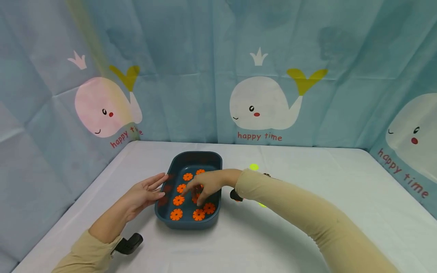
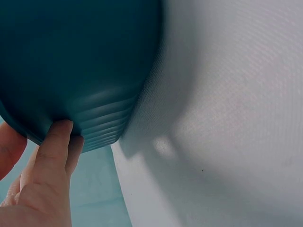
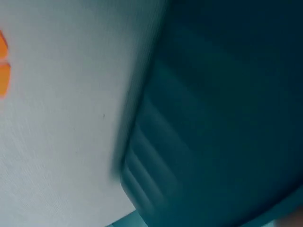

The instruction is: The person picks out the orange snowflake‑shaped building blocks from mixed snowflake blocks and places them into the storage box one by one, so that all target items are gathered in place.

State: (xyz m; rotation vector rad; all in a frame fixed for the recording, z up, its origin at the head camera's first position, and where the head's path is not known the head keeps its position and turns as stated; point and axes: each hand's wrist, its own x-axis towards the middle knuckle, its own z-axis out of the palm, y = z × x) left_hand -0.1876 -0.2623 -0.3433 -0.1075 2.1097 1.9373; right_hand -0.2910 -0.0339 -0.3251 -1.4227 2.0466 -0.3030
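The left hand (image 1: 143, 195) is resting straight fingers (image 2: 54, 142) against the teal tray's (image 1: 186, 222) left wall. The right hand (image 1: 206, 184) is reaching inside, fingers curling down onto the orange flower pieces (image 1: 178, 200); any grip is hidden.

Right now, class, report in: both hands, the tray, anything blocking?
Left hand open, fingers flat against teal tray wall. Right hand inside tray, fingertips down among orange flower discs. Nothing blocking.

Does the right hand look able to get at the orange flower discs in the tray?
Probably yes: the right hand is already inside the open-topped tray, fingers down among the orange discs.
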